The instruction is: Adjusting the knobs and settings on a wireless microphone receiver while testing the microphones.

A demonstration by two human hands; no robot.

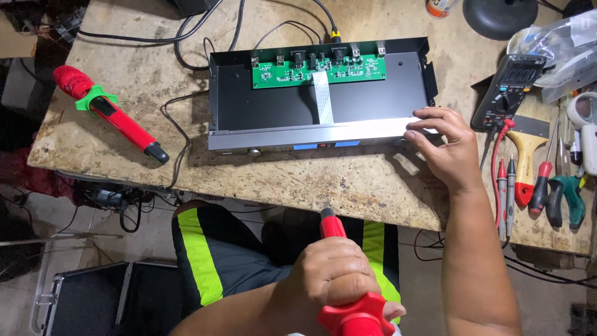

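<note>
My left hand (pixel 333 280) is closed around a red handheld microphone (pixel 348 314), held low over my lap with its black tail end pointing up toward the bench. At the right front corner of an open black receiver chassis (pixel 373 93), my right hand (pixel 441 146) rests with fingertips on the silver front panel (pixel 311 138). Inside the chassis a green circuit board (pixel 317 70) sits along the back wall, with a white flat ribbon cable (pixel 322 96) running forward from it. A second red microphone (pixel 109 112) with a green ring lies on the bench at the left.
The worn wooden bench (pixel 348 183) holds a black multimeter (pixel 510 87) with red and black probes (pixel 504 199), screwdrivers and pliers (pixel 563 196) at the right. Black cables (pixel 186 37) run behind the chassis. An open case (pixel 87 298) lies on the floor at lower left.
</note>
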